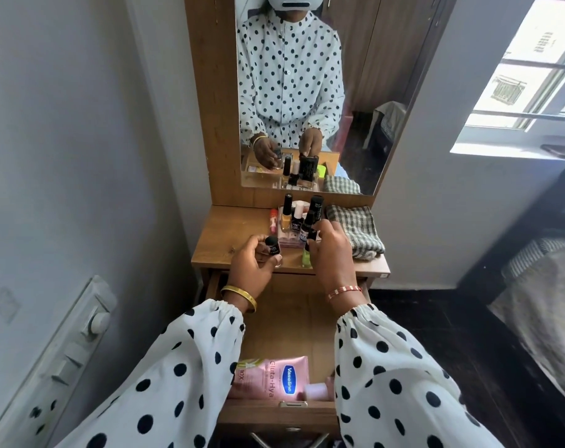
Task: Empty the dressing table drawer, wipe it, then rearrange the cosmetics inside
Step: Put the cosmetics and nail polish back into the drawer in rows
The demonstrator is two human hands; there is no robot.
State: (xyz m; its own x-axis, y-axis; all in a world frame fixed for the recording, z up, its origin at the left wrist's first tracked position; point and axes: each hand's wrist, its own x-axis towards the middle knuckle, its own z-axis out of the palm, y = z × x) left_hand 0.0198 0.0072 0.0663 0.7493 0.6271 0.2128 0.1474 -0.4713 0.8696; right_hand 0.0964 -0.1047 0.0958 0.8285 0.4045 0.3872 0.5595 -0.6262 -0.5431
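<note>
A small black-capped bottle (272,246) is being gripped upright by the left hand (250,265); a green bottle (308,253) is being pinched by the right hand (331,253). The open drawer (287,321) is lying at six o'clock, nearer both wrists.

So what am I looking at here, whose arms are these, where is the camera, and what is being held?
No machine here: a person does the task, and the camera sits on their head, looking forward and down. The mirror shows that person from the front. The left hand holds a small black-capped bottle. The right hand pinches another small bottle among the cosmetics standing on the tabletop, beside a folded checked cloth. Below, the open drawer holds a pink Vaseline tube lying near its front.
</note>
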